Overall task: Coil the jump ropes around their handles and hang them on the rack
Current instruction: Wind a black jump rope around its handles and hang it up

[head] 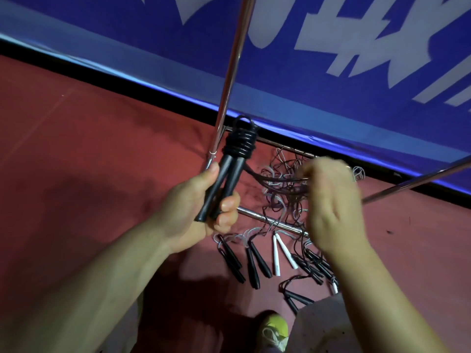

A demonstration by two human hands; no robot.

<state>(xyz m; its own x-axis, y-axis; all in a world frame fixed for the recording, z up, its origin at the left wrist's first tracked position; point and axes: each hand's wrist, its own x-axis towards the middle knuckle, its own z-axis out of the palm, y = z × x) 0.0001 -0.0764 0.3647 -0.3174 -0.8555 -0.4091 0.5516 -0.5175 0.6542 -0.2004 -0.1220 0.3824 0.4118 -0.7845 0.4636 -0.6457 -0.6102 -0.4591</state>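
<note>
My left hand (pixel 204 210) grips two black jump-rope handles (pixel 224 184) held side by side and pointing up. Black rope (pixel 240 142) is wound in several turns round their upper ends, with a small loop on top. The loose strand runs right from the coil to my right hand (pixel 331 200), which is blurred and pinches the rope at its fingertips. Below, on the red floor, lies a tangled pile of ropes (pixel 283 189) with several black handles (pixel 254 263) and white handles (pixel 280 250). The rack's shiny metal poles (pixel 229 80) rise just behind the coil.
A rack base bar (pixel 270 221) crosses the pile on the floor, and another pole (pixel 418 182) slants in from the right. A blue banner (pixel 331 72) with white lettering stands behind. My yellow shoe (pixel 274 329) is at the bottom edge.
</note>
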